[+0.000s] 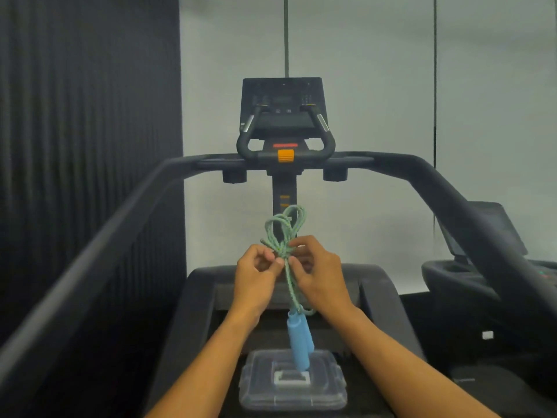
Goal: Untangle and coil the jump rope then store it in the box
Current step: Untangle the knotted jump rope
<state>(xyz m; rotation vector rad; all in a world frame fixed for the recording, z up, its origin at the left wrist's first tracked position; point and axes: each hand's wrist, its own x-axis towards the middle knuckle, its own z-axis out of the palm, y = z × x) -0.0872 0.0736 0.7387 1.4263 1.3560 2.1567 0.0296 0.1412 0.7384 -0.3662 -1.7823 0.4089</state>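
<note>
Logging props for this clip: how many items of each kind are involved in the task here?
Jump rope: 1, green cord with 2 blue handles
Clear plastic box, lid on: 1
Hands: 2, left hand, right hand
Total: 4

This is a gym. A treadmill (pixel 286 158) fills the view, with console (pixel 283 101), curved side rails (pixel 90 245) and an orange stop clip (pixel 285 155). A second machine (pixel 482 236) stands to the right against plain grey walls (pixel 376 70).

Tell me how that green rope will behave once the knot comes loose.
Likely floppy: the rope droops from both hands into loose loops. Its blue handles hang straight down, so they will probably swing. The braided surface looks grippy, not slippery.
</note>
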